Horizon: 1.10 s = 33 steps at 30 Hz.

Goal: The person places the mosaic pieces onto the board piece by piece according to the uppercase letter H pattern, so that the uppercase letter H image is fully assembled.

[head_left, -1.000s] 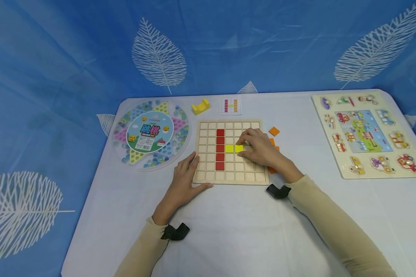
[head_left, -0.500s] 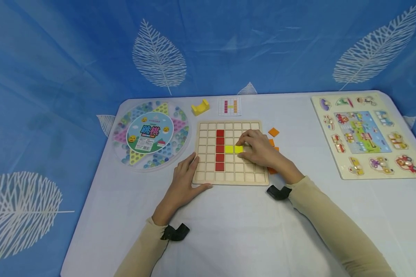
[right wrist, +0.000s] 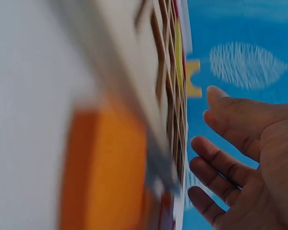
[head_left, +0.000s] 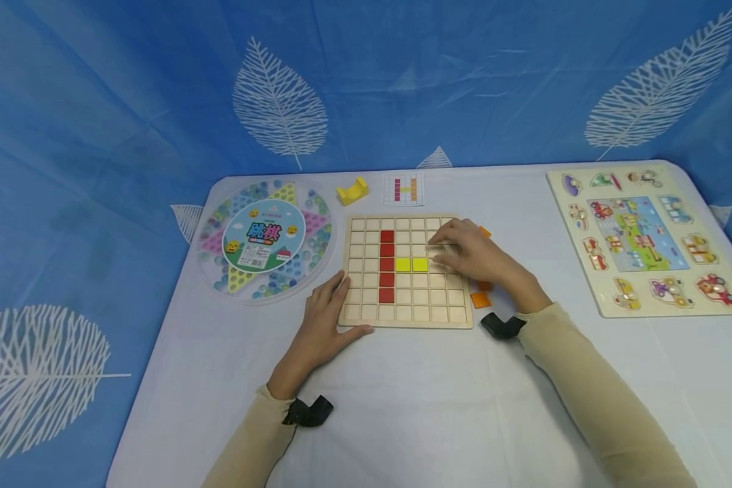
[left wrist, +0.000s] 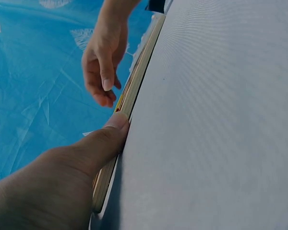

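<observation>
Tabletop [head_left: 402, 407]: white, rear edge against blue cloth [head_left: 463, 88]. Picture puzzle [head_left: 637, 234] lay toward the rear right corner, round marble game [head_left: 264, 232] toward the rear left. Between them, well in from the rear edge, sat the gridded board [head_left: 421, 295]. Left hand [head_left: 322, 322] rested at its near left corner, fingers straight along the side, thumb against the near edge; no clasp, probably steadying. Right hand [head_left: 472, 254] was over the board's right side, thumb and fingers parted, nothing between them. Pattern card [head_left: 404, 189] lay by the tabletop's rear edge, yellow holder [head_left: 352, 192] just left of it.

Smallest, the tiles. Five red tiles [head_left: 387, 264] made a column; two yellow tiles [head_left: 403, 265] ran right from its middle. Orange tiles [head_left: 480, 299] lay off the board along its right edge, partly hidden, count uncertain. Judged against the card: red done, yellow likely done (card too small to count), orange column outstanding; none seen seated, though the hand covered some cells.
</observation>
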Motion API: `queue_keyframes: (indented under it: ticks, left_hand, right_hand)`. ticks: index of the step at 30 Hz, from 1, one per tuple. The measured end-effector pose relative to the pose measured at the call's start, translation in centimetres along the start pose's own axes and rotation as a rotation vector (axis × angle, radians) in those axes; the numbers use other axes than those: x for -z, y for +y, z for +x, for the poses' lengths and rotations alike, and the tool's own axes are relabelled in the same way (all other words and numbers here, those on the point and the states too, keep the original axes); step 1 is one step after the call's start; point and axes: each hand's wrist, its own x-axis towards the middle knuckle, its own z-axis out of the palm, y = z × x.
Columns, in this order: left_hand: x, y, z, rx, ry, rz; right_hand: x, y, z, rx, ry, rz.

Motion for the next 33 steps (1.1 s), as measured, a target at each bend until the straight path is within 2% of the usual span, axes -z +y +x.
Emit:
queue_keyframes:
  ticks: [3, 7, 12, 17, 23, 33]
  left_hand:
    - [0.0, 0.0, 0.1, -0.008, 0.002, 0.001]
    - [0.0, -0.1, 0.1, -0.014, 0.003, 0.003]
    - [0.0, -0.2, 0.1, -0.014, 0.003, 0.001]
    - [-0.1, -0.2, -0.1, 0.004, -0.007, 0.003]
    - [-0.2, -0.2, 0.0, 0.012, -0.013, 0.002]
    - [-0.2, -0.3, -0.1, -0.008, 0.003, 0.014]
  right_hand:
    - [1.2, 1.2, -0.3, -0.029, 0.053, -0.024]
    - [2.4, 2.7, -0.7, -0.118, 0.131, -0.055]
    - [3.1, 4.2, -1.4, -0.18, 0.2, -0.06]
    - [3.1, 5.3, -2.1, -0.236, 0.183, -0.032]
    - [2.9, 6.4, -2.4, -0.244, 0.17, -0.012]
    - [3.0, 5.9, -2.3, -0.256, 0.138, -0.018]
